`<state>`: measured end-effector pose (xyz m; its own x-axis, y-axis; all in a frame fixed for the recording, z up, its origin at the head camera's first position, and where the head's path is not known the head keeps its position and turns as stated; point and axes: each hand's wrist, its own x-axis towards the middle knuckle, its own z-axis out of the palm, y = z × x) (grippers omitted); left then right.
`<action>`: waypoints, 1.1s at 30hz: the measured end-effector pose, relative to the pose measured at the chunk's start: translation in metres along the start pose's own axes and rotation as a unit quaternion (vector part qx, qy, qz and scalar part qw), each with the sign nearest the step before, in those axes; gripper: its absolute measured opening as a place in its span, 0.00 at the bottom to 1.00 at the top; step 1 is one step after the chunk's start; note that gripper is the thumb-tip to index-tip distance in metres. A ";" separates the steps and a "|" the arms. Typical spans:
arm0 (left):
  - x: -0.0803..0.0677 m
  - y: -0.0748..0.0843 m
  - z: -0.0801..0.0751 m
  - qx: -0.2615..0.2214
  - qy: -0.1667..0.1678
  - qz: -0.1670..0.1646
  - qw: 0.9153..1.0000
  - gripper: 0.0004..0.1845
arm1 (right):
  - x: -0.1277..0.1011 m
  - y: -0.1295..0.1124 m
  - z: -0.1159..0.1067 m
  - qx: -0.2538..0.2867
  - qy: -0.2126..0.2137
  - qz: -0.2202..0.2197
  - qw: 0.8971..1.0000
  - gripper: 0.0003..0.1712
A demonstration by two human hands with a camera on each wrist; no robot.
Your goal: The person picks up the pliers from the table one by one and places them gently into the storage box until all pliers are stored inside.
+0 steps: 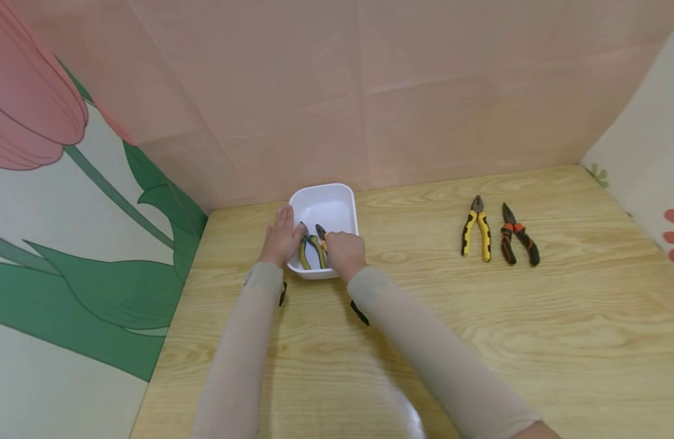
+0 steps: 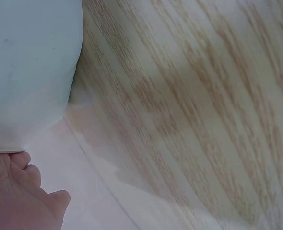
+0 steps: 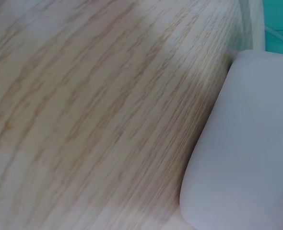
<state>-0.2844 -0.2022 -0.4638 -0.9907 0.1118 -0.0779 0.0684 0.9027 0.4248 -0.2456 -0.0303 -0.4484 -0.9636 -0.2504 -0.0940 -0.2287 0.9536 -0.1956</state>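
Sheer beige sleeves [image 1: 244,341] to the wrists, black straps [image 1: 359,313] beneath.

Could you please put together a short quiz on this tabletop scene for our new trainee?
1. True or false: the white tub stands on the wooden table.
2. How many pliers lie loose on the table, outside the tub?
3. Which hand touches the tub's left rim: A) left hand, B) right hand?

Key:
1. True.
2. Two: the yellow-handled pliers and the orange-handled pliers.
3. A; the right hand reaches into the tub at the green-and-yellow pliers.
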 end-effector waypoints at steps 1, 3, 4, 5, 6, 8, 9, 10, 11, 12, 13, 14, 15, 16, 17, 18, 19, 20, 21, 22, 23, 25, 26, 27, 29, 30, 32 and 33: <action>0.000 0.000 0.000 0.000 -0.001 0.000 1.000 0.37 | 0.000 0.000 0.000 -0.001 -0.001 0.000 1.000 0.09; -0.001 -0.001 -0.001 0.001 -0.003 -0.002 1.000 0.37 | 0.001 -0.001 0.001 -0.003 -0.001 0.000 1.000 0.09; -0.001 -0.001 -0.001 0.002 -0.005 -0.002 1.000 0.37 | 0.001 -0.001 0.001 -0.004 -0.001 0.000 1.000 0.09; -0.001 -0.001 -0.001 0.002 -0.006 -0.002 1.000 0.37 | 0.001 -0.002 0.002 -0.006 -0.001 0.000 1.000 0.09; -0.001 -0.001 -0.001 0.002 -0.007 -0.002 1.000 0.37 | 0.001 -0.002 0.002 -0.008 -0.001 0.001 1.000 0.10; -0.003 -0.001 -0.001 0.002 -0.005 -0.002 1.000 0.37 | 0.002 -0.002 0.003 -0.017 -0.004 0.000 1.000 0.12; -0.003 -0.001 -0.001 0.001 -0.006 -0.001 1.000 0.37 | 0.002 -0.003 0.003 -0.021 -0.007 0.000 1.000 0.13; -0.004 -0.001 -0.001 0.003 -0.005 0.000 1.000 0.37 | 0.002 -0.003 0.004 -0.024 -0.012 0.000 1.000 0.13; -0.005 -0.001 -0.001 0.001 -0.003 0.000 1.000 0.37 | 0.002 -0.003 0.005 -0.028 -0.018 0.001 0.999 0.14; -0.006 -0.001 -0.001 0.000 -0.002 0.001 1.000 0.37 | 0.002 -0.004 0.005 -0.029 -0.023 0.002 0.999 0.15; -0.007 -0.001 -0.001 0.000 -0.001 0.001 1.000 0.37 | 0.003 -0.004 0.006 -0.032 -0.028 0.003 0.999 0.15; -0.007 -0.001 -0.001 -0.001 -0.002 0.000 1.000 0.37 | 0.003 -0.004 0.006 -0.031 -0.034 0.005 0.999 0.15; -0.008 -0.001 -0.001 -0.001 -0.002 -0.001 1.000 0.37 | 0.004 -0.004 0.006 -0.030 -0.039 0.007 0.999 0.15; -0.008 0.000 -0.001 -0.002 -0.002 -0.002 1.000 0.37 | 0.004 -0.004 0.005 -0.030 -0.043 0.008 0.999 0.15; -0.008 0.000 -0.001 -0.003 -0.002 -0.003 1.000 0.37 | 0.004 -0.004 0.005 -0.030 -0.045 0.009 0.998 0.15; -0.007 0.001 -0.002 -0.002 -0.003 -0.004 1.000 0.37 | 0.005 -0.004 0.004 -0.030 -0.047 0.009 0.998 0.15; -0.007 0.001 -0.002 -0.002 -0.003 -0.004 1.000 0.37 | 0.004 -0.004 0.003 -0.031 -0.046 0.009 0.998 0.15; -0.006 0.002 -0.002 -0.002 -0.003 -0.005 1.000 0.37 | 0.004 -0.004 0.002 -0.030 -0.047 0.008 0.998 0.15; -0.006 0.002 -0.002 -0.003 -0.003 -0.006 1.000 0.37 | 0.004 -0.004 0.001 -0.030 -0.045 0.007 0.999 0.15; -0.005 0.001 -0.002 -0.003 -0.003 -0.006 1.000 0.37 | 0.003 -0.004 0.001 -0.032 -0.043 0.005 0.999 0.16; -0.005 0.001 -0.002 -0.003 -0.004 -0.007 1.000 0.37 | 0.002 -0.004 0.000 -0.033 -0.042 0.004 0.999 0.16; -0.004 0.000 -0.002 -0.004 -0.005 -0.007 1.000 0.37 | 0.001 -0.004 0.000 -0.034 -0.039 0.003 0.999 0.16; -0.004 0.000 -0.002 -0.006 -0.006 -0.008 1.000 0.37 | 0.001 -0.004 0.000 -0.034 -0.037 0.003 0.999 0.16; -0.004 0.000 -0.002 -0.007 -0.006 -0.008 1.000 0.37 | 0.000 -0.004 0.001 -0.033 -0.034 0.003 0.999 0.16; -0.004 0.000 -0.002 -0.008 -0.006 -0.007 1.000 0.37 | 0.000 -0.004 0.001 -0.030 -0.025 0.004 0.999 0.16; -0.004 0.000 -0.002 -0.008 -0.004 -0.005 1.000 0.37 | 0.000 -0.004 0.001 -0.027 -0.020 0.004 0.999 0.16; -0.004 -0.001 -0.003 -0.009 -0.002 -0.003 1.000 0.37 | 0.000 -0.004 0.001 -0.022 -0.011 0.003 1.000 0.15; -0.004 -0.001 -0.003 -0.010 -0.001 -0.002 1.000 0.37 | 0.000 -0.004 0.001 -0.019 -0.007 0.003 1.000 0.15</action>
<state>-0.2804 -0.2045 -0.4609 -0.9907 0.1095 -0.0805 0.0630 0.8947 0.4422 -0.2443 -0.0346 -0.4481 -0.9627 -0.2476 -0.1091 -0.2291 0.9604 -0.1585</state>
